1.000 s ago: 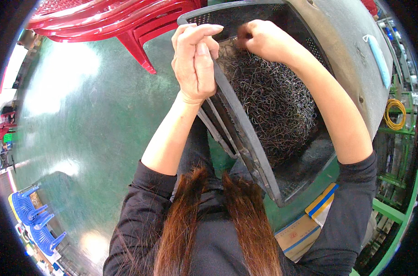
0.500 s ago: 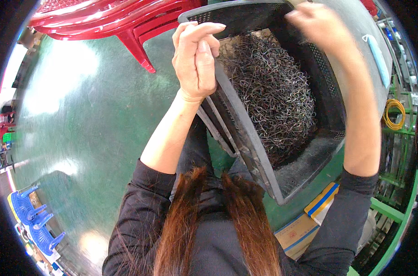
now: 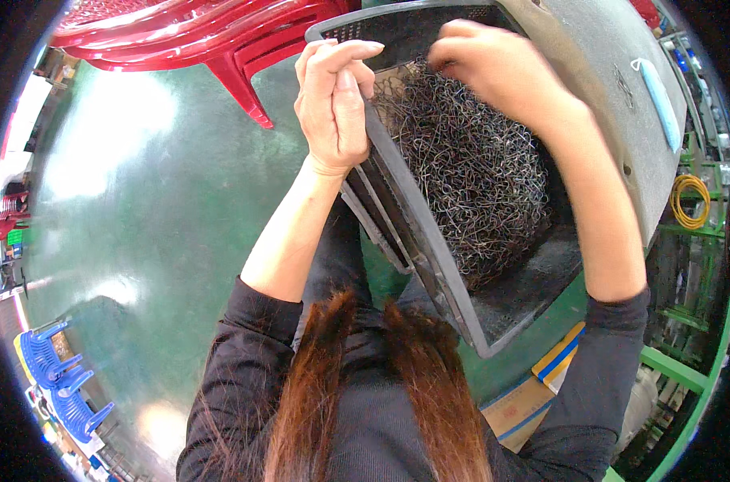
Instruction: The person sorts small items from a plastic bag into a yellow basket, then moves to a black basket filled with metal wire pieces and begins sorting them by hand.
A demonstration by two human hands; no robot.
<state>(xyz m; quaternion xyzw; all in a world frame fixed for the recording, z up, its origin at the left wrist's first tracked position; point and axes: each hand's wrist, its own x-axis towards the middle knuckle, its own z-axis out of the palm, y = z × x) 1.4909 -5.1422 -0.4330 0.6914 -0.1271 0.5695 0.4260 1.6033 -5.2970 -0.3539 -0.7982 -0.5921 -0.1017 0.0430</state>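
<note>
Grip of the left hand (image 3: 337, 108): fingers folded, index finger pointing rightward, hand against the left rim of a black crate (image 3: 421, 213); whether anything is held inside it cannot be determined. Grip of the right hand (image 3: 493, 68): fingers bent, hand blurred and above the upper part of a heap of bent metal wires (image 3: 477, 177); whether it is clenched on any wire cannot be told. The heap lies inside the crate, right of the left hand, the strands tangled. Crate walls are perforated near the top. Beyond the crate, at the upper right, stands a grey counter (image 3: 606, 48) bearing a light blue object (image 3: 660, 104). Farther off, red plastic chairs (image 3: 188, 36) are stacked at the upper left, blue plastic stools (image 3: 67, 394) appear at the lower left, and a yellow coil (image 3: 690, 201) hangs at the far right.
</note>
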